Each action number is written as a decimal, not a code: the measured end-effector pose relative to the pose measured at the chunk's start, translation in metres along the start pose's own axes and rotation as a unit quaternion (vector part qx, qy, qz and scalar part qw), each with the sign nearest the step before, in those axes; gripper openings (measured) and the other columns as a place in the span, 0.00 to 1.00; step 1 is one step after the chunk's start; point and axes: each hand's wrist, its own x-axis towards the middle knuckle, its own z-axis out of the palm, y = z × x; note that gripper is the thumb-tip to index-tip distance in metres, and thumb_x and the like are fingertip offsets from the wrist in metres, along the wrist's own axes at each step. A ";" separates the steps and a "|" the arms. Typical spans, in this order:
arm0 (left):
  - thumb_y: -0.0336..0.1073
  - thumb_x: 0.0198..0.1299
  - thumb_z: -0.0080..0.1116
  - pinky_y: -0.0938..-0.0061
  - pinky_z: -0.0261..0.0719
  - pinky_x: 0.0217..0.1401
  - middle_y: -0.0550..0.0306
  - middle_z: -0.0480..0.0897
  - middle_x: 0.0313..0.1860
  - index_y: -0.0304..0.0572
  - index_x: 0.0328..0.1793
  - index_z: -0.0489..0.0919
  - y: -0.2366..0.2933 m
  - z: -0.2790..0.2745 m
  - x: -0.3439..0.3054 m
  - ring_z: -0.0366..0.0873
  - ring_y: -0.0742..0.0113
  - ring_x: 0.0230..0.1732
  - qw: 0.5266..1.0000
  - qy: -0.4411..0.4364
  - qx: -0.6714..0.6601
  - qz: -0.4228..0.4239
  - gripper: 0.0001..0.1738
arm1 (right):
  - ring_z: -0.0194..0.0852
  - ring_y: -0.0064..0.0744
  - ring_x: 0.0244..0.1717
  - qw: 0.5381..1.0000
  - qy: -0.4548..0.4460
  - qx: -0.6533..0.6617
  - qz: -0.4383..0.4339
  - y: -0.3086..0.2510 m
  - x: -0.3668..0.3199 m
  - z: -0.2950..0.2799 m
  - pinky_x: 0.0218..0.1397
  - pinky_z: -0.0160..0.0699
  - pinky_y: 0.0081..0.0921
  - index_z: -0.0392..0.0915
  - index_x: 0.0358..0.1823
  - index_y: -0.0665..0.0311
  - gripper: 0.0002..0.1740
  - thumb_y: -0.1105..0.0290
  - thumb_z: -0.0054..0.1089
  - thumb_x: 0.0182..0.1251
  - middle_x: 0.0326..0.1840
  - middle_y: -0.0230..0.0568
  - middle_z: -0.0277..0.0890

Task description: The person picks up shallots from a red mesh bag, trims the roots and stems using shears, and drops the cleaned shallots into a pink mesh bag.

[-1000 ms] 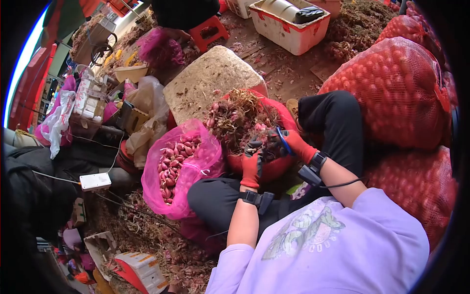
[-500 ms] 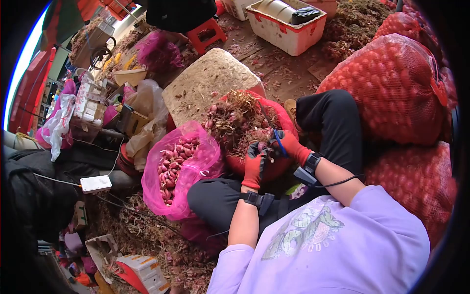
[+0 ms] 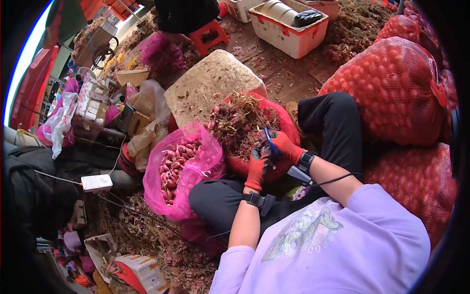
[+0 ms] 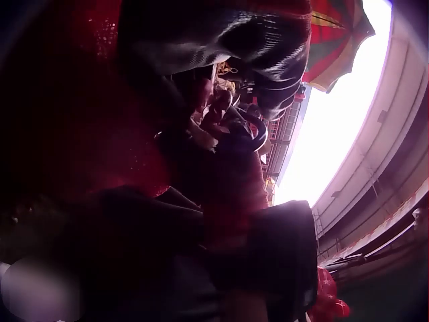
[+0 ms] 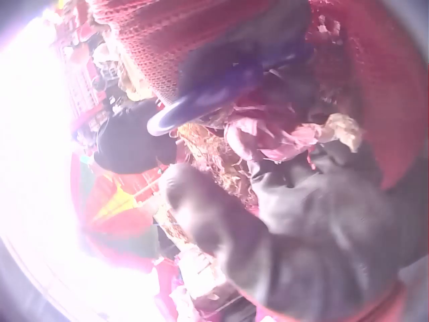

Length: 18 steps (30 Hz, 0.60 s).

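Note:
Both hands wear red gloves with dark palms and meet over the near edge of a red mesh bag (image 3: 289, 120), heaped with untrimmed shallots (image 3: 242, 117) with dry roots and stalks. The right hand (image 3: 285, 145) grips scissors by their blue loop handle (image 3: 270, 141); the blades are hidden. Close beside it, the left hand (image 3: 258, 164) has its fingers curled around a pinkish shallot (image 5: 268, 134) with papery skin, seen best in the right wrist view. To the left, a pink mesh bag (image 3: 215, 159) stands open with clean shallots (image 3: 174, 166) inside.
A dirty pale foam slab (image 3: 210, 81) lies beyond the heap. Full red mesh sacks (image 3: 387, 93) crowd the right side. A white foam box (image 3: 289, 34) and a red stool (image 3: 209, 35) stand farther back. Dry trimmings (image 3: 161, 235) litter the floor at left.
The left hand has shifted slightly right, closer to the right hand and the blue handle. The right hand has moved slightly left in the view, still gripping the scissors.

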 end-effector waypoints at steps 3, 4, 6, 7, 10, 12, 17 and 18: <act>0.36 0.64 0.52 0.80 0.72 0.24 0.65 0.76 0.31 0.43 0.48 0.74 0.004 -0.002 -0.004 0.72 0.78 0.24 0.997 0.053 -0.016 -0.056 0.09 | 0.74 0.22 0.28 0.997 0.033 -0.062 -0.033 0.008 0.002 0.007 0.30 0.71 0.24 0.80 0.34 0.68 0.13 0.64 0.62 0.58 0.27 0.38 0.78; 0.34 0.63 0.53 0.79 0.73 0.26 0.65 0.77 0.32 0.43 0.48 0.73 0.004 -0.003 -0.004 0.73 0.77 0.25 0.995 0.063 -0.022 -0.070 0.09 | 0.73 0.21 0.27 0.998 0.050 -0.035 -0.001 0.004 0.001 0.008 0.29 0.70 0.24 0.80 0.34 0.67 0.12 0.63 0.61 0.59 0.27 0.36 0.78; 0.28 0.60 0.53 0.80 0.75 0.31 0.64 0.77 0.35 0.43 0.49 0.73 -0.008 -0.001 0.001 0.75 0.77 0.30 0.998 0.059 -0.004 0.011 0.11 | 0.70 0.18 0.26 0.994 0.085 0.018 0.063 -0.004 -0.001 0.007 0.29 0.70 0.24 0.80 0.34 0.66 0.12 0.63 0.59 0.62 0.28 0.32 0.77; 0.25 0.58 0.54 0.80 0.75 0.34 0.64 0.77 0.36 0.42 0.49 0.73 -0.009 0.001 0.004 0.75 0.76 0.32 0.997 0.056 0.004 0.053 0.12 | 0.73 0.22 0.26 0.993 0.113 0.008 0.038 0.004 0.006 0.001 0.28 0.70 0.26 0.80 0.34 0.68 0.15 0.60 0.60 0.60 0.27 0.35 0.78; 0.18 0.55 0.52 0.82 0.74 0.43 0.63 0.77 0.41 0.41 0.51 0.73 0.006 0.008 -0.009 0.75 0.76 0.40 0.984 0.094 0.091 0.123 0.17 | 0.79 0.39 0.26 0.955 0.228 -0.181 0.055 0.021 0.038 -0.021 0.28 0.72 0.36 0.78 0.33 0.71 0.22 0.54 0.61 0.57 0.25 0.49 0.78; 0.16 0.54 0.49 0.84 0.72 0.45 0.62 0.76 0.45 0.38 0.55 0.72 0.022 0.008 -0.020 0.73 0.77 0.42 0.984 0.123 0.041 0.125 0.21 | 0.79 0.43 0.26 0.962 0.205 -0.179 0.032 0.021 0.051 -0.035 0.30 0.72 0.37 0.78 0.35 0.73 0.25 0.51 0.60 0.58 0.26 0.52 0.78; 0.30 0.65 0.48 0.83 0.73 0.46 0.62 0.74 0.48 0.39 0.58 0.71 0.039 -0.008 -0.016 0.74 0.76 0.42 0.963 0.184 -0.028 0.193 0.16 | 0.76 0.32 0.26 0.945 0.026 -0.322 0.053 0.015 0.047 -0.053 0.31 0.70 0.29 0.81 0.32 0.70 0.27 0.46 0.60 0.57 0.25 0.44 0.78; 0.33 0.67 0.48 0.82 0.73 0.46 0.62 0.74 0.48 0.40 0.58 0.71 0.044 -0.008 -0.017 0.74 0.76 0.42 0.959 0.195 -0.034 0.202 0.15 | 0.74 0.27 0.26 0.945 0.003 -0.320 0.065 0.007 0.034 -0.050 0.29 0.69 0.26 0.82 0.31 0.67 0.25 0.47 0.62 0.57 0.24 0.40 0.78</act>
